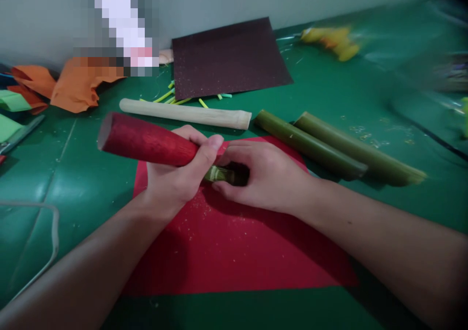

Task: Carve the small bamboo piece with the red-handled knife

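My left hand (179, 174) is wrapped round a dark red cylinder (146, 139), tilted with its pale flat end to the left. My right hand (266, 174) curls its fingers round a roll of clear greenish tape (221, 174), beside my left hand. Both hands are over a red sheet (234, 252) strewn with small pale crumbs. The far end of the red cylinder is hidden behind my left hand.
Behind the hands, a pale stick (186, 114) and two green bamboo pieces (314, 147) (358, 147) lie on the green table (87, 174). Further back are a dark sheet (230, 59), orange paper (76, 88) and a yellow object (332, 42). Scissors (24, 132) lie left.
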`<state>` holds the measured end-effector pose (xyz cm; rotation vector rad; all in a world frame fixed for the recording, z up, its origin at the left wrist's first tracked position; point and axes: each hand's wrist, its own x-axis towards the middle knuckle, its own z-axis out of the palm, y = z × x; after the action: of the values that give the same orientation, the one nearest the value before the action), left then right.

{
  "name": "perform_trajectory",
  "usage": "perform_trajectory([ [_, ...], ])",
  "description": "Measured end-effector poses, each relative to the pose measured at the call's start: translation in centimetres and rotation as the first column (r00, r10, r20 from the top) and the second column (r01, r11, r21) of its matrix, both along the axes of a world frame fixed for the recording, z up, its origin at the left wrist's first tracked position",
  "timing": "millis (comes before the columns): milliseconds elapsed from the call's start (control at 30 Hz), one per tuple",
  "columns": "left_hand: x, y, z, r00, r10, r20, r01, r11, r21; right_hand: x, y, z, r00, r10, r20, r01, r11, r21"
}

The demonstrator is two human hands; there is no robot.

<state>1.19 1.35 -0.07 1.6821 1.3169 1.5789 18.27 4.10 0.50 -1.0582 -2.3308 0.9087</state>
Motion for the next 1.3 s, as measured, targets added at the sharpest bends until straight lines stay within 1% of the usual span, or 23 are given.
perform_trajectory([
  [67, 0.1, 0.0, 0.2, 0.998, 0.001, 0.064, 0.001, 0.999, -0.039, -0.1, -0.1, 0.1, 1.0, -0.014, 0.003, 0.014, 1.0, -0.018],
  [133, 0.2, 0.0, 0.2, 0.996, -0.028, 0.082, 0.034, 0.997, -0.07, -0.1, -0.1, 0.2, 1.0, -0.009, 0.007, 0.009, 0.999, -0.033],
  [267, -0.2, -0.2, 0.2, 0.994, -0.107, 0.032, 0.11, 0.99, -0.086, 0.0, -0.1, 0.1, 1.0, -0.002, -0.006, 0.002, 0.999, -0.044],
  [467, -0.4, -0.3, 0.3, 0.983, -0.177, -0.057, 0.171, 0.98, -0.105, 0.1, 0.0, 0.0, 1.0, 0.007, -0.025, -0.008, 0.998, -0.054],
  [533, -0.2, -0.3, 0.3, 0.986, -0.157, -0.059, 0.152, 0.984, -0.093, 0.1, 0.0, 0.0, 0.999, 0.008, -0.032, -0.01, 0.999, -0.053],
  [667, 0.4, -0.2, 0.0, 1.0, 0.018, 0.008, -0.018, 0.999, -0.036, 0.0, 0.0, 0.0, 1.0, 0.015, -0.006, -0.015, 1.0, -0.027],
  [700, 0.5, -0.2, 0.0, 0.998, 0.052, 0.023, -0.051, 0.998, -0.027, 0.0, -0.1, 0.0, 1.0, 0.017, 0.0, -0.017, 1.0, -0.019],
  [733, 0.5, -0.1, 0.0, 0.998, 0.062, 0.033, -0.061, 0.998, -0.029, 0.0, -0.1, 0.0, 1.0, 0.018, 0.003, -0.018, 1.0, -0.016],
  [900, 0.4, 0.0, 0.2, 0.996, -0.024, 0.084, 0.03, 0.997, -0.073, -0.1, -0.2, 0.2, 1.0, 0.009, -0.005, -0.009, 0.999, -0.032],
  [1033, 0.2, -0.1, 0.2, 0.993, -0.055, 0.105, 0.066, 0.993, -0.101, -0.1, -0.1, 0.2, 1.0, 0.014, -0.001, -0.014, 0.999, -0.046],
  [1200, -0.2, -0.2, 0.2, 0.991, -0.128, 0.046, 0.133, 0.984, -0.118, 0.0, -0.2, 0.1, 1.0, 0.012, -0.01, -0.013, 0.998, -0.06],
  [1300, -0.4, -0.2, 0.4, 0.989, -0.146, -0.003, 0.145, 0.982, -0.125, 0.0, -0.2, 0.1, 1.0, 0.01, -0.016, -0.011, 0.998, -0.06],
])
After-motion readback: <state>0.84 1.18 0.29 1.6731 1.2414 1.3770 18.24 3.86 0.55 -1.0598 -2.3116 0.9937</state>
